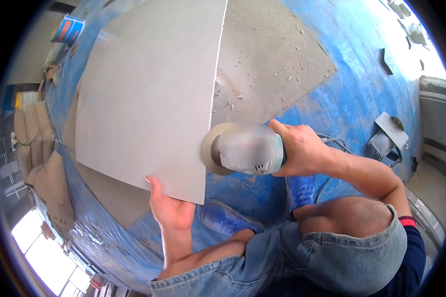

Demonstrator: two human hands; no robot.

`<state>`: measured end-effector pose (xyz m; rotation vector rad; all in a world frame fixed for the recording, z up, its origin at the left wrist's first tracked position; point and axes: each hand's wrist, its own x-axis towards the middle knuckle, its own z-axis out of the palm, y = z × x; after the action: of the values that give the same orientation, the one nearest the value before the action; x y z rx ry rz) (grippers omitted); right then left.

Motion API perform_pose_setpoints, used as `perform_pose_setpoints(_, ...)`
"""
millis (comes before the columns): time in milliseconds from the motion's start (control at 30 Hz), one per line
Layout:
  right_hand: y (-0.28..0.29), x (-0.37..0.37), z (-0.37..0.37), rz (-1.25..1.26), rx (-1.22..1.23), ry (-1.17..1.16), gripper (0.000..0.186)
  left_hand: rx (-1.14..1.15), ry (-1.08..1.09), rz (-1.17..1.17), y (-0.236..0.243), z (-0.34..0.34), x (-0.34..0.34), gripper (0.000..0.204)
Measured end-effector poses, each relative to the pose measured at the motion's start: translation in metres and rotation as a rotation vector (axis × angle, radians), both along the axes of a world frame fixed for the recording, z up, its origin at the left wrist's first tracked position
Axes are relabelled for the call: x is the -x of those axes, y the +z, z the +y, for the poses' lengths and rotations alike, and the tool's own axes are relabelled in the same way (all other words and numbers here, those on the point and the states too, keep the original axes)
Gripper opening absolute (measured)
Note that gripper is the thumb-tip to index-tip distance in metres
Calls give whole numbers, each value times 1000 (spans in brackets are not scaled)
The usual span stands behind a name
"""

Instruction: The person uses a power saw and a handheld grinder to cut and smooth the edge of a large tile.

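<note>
A large pale grey tile [139,84] lies at an angle over a darker board [262,54] scattered with small chips. My left hand [172,208] grips the tile's near edge from underneath, thumb on the edge, fingers partly hidden. My right hand [297,146] is wrapped round a power grinder [248,148], whose round disc [210,148] sits at the tile's right edge; whether it touches cannot be told exactly. The grinder's body looks blurred. My bent knees and blue shoes are below.
Blue plastic sheeting [357,89] covers the floor. A second power tool [384,138] with a metal plate lies at right among cables. A blue bucket [67,28] is at upper left, several tan sacks [32,133] at left. Dark offcuts [385,62] lie at upper right.
</note>
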<state>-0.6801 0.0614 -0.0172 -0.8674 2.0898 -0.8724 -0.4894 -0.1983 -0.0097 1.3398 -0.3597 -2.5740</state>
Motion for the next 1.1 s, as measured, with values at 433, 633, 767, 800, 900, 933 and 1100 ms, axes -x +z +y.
perform_pose_setpoints(433, -11, 16, -1, 14, -62, -67, 58, -17, -8, -9, -2, 0, -1, 58)
perform_pose_setpoints(633, -1, -21, 4, 72, 68, 97, 54, 12, 4, -76, -1, 1, 1, 59)
perform_pose_setpoints(767, -5, -6, 1, 27, -3, -21, 52, 0, 3, -56, -1, 0, -1, 58)
perform_pose_setpoints(800, -6, 1, 1, 24, -19, -47, 53, -10, 9, -50, -1, 0, -1, 57)
perform_pose_setpoints(900, -6, 17, -2, -5, -58, -108, 56, -7, 17, -25, -2, 0, -1, 57)
perform_pose_setpoints(933, -9, 18, -1, -8, -49, -118, 57, -7, 17, -25, -2, 0, 0, 57)
perform_pose_setpoints(1100, -4, -2, 1, -21, -65, -54, 56, -12, 25, -24, 0, 0, 0, 57)
